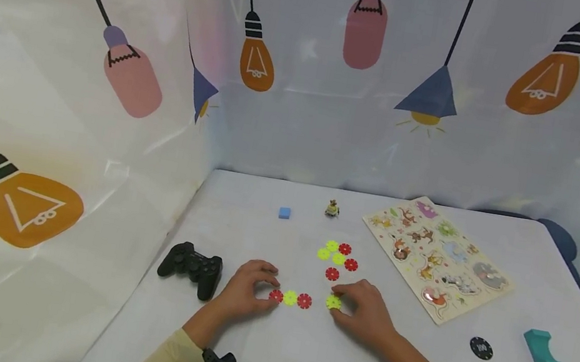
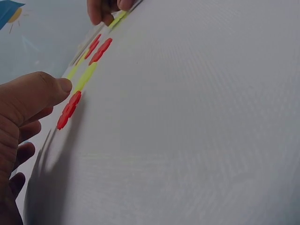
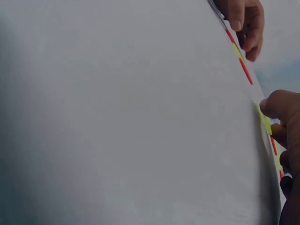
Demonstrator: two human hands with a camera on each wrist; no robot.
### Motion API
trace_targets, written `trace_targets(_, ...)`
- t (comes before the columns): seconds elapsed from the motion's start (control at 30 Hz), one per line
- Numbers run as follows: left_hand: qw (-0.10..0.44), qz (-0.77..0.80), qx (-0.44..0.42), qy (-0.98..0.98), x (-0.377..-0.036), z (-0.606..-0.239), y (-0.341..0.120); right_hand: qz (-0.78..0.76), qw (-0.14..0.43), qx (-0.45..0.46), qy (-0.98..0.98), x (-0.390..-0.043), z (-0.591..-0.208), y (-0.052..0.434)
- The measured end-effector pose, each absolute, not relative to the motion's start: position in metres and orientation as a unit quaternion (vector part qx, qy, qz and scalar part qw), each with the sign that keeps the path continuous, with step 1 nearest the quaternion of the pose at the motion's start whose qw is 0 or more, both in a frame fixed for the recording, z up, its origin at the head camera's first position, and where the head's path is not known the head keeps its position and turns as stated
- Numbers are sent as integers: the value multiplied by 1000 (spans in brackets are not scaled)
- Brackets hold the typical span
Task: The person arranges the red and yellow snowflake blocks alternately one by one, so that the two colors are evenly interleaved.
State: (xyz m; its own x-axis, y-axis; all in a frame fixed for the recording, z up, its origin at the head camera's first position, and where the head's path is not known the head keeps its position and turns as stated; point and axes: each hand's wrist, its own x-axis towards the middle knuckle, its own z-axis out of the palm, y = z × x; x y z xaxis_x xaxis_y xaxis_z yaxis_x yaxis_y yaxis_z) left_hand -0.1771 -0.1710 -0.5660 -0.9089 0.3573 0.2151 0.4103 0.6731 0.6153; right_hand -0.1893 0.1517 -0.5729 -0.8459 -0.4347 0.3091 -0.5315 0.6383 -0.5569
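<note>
While my left hand [image 1: 249, 285] pinches the red disc [image 1: 276, 296] at the end of a three-disc row on the table [image 1: 251, 352], my right hand [image 1: 363, 313] grips a yellow-green disc [image 1: 333, 302] just beside that row's far red disc [image 1: 304, 301]. I judge these notched discs to be light, thin, stiff plastic, liable to slide on the smooth cloth. Thumb and fingertip belong on opposite rim edges, leaving the notches free. The middle yellow disc [image 1: 290, 297] lies flat between the red ones. A loose cluster of discs [image 1: 339, 255] lies beyond.

Red and yellow-green discs [image 1: 290, 298], black controller [image 1: 191, 265], teal block [image 1: 543, 351].
</note>
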Motion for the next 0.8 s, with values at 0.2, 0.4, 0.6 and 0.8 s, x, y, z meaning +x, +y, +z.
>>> trace_targets(0.2, 44, -344, -211, -914, -179, -562, -172, 336, 59, 299, -892, -187, -569, 138)
trace_targets(0.4, 44, -345, -207, -914, -176, -560, -171, 330, 51, 302, -893, -187, -571, 133)
trace_targets(0.6, 49, -344, -203, -915, -175, -562, -173, 350, 53, 229, -907, -196, -570, 139)
trace_targets(0.8, 35, -343, -196, -918, -175, -565, -176, 320, 66, 162, -931, -217, -568, 142)
